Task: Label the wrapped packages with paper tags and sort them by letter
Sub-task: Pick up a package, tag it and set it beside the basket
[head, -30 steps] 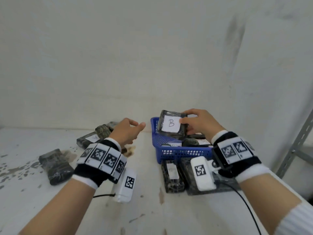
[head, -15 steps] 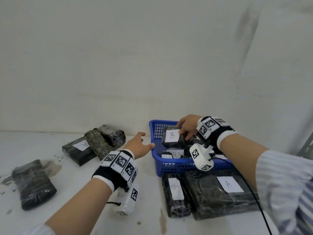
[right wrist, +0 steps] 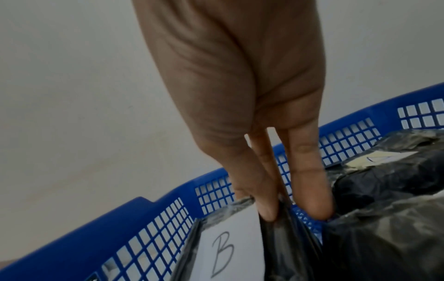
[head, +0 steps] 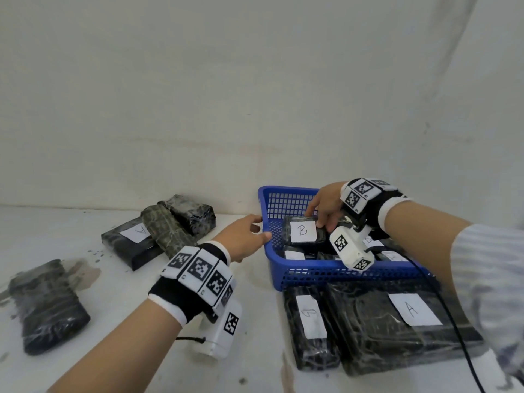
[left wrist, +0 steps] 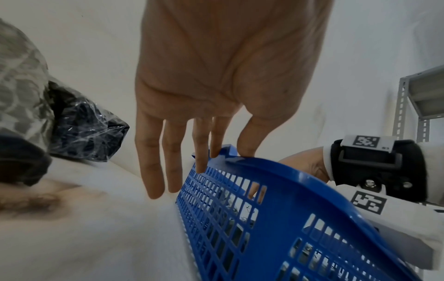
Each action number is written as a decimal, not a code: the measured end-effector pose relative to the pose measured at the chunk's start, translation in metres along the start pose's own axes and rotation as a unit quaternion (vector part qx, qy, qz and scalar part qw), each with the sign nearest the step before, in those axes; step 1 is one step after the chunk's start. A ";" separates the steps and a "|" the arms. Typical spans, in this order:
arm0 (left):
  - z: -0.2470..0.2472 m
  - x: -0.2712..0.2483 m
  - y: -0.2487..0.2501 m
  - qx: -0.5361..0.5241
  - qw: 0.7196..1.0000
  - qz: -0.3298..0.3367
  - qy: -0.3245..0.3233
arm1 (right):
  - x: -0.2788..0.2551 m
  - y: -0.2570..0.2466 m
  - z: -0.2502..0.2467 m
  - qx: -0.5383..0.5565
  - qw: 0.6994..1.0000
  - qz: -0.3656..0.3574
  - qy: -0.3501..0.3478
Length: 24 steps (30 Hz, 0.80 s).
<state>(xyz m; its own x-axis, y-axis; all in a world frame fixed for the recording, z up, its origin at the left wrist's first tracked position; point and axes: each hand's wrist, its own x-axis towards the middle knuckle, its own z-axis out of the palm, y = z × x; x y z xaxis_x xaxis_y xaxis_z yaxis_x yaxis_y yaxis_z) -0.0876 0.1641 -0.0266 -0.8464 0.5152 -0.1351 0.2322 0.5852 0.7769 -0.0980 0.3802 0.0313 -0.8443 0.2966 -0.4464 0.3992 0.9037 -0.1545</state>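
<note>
A black wrapped package with a white tag marked B [head: 302, 231] lies on top of other tagged packages in the blue basket [head: 340, 272]. My right hand [head: 320, 219] reaches down into the basket and pinches the right edge of the B package [right wrist: 223, 247] between thumb and fingers [right wrist: 312, 190]. My left hand [head: 246, 236] is stretched out flat. Its fingertips [left wrist: 201, 167] touch the basket's left rim [left wrist: 276, 176] and hold nothing.
In front of the basket lie a large package tagged A [head: 411, 310] and a narrow tagged one [head: 309, 319]. To the left sit a pile with another A-tagged package [head: 133, 239] and a lone untagged package [head: 45, 304]. A wall stands close behind.
My right hand has lowered the B package from above the basket down into it. My left hand has moved right and reached the basket's rim.
</note>
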 end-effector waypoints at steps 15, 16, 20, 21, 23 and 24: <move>-0.003 -0.001 -0.007 0.026 0.999 -0.016 0.044 | -0.009 0.011 -0.005 0.005 0.999 -0.032 -0.003; -0.004 -0.003 -0.010 0.007 0.998 -0.020 0.061 | -0.015 0.010 -0.007 0.026 0.999 -0.039 0.010; -0.016 -0.020 -0.023 -0.093 0.982 -0.028 0.159 | -0.043 -0.006 0.001 0.228 0.963 -0.110 0.095; -0.020 -0.027 -0.026 -0.109 0.979 -0.038 0.171 | -0.052 -0.014 0.009 0.288 0.942 -0.126 0.120; -0.033 -0.042 -0.031 -0.081 0.977 -0.054 0.189 | -0.071 -0.032 0.032 0.378 0.900 -0.150 0.158; -0.040 -0.049 -0.035 -0.047 0.977 -0.065 0.197 | -0.080 -0.042 0.046 0.409 0.884 -0.158 0.161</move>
<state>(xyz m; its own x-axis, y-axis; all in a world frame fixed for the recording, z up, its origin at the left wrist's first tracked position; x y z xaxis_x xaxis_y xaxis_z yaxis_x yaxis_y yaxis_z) -0.0731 0.0933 -0.0221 -0.9890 0.1476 -0.0037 0.0805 0.5603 0.8243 -0.0314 0.3041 0.0329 -0.9656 0.2598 -0.0139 0.1393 0.4712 -0.8710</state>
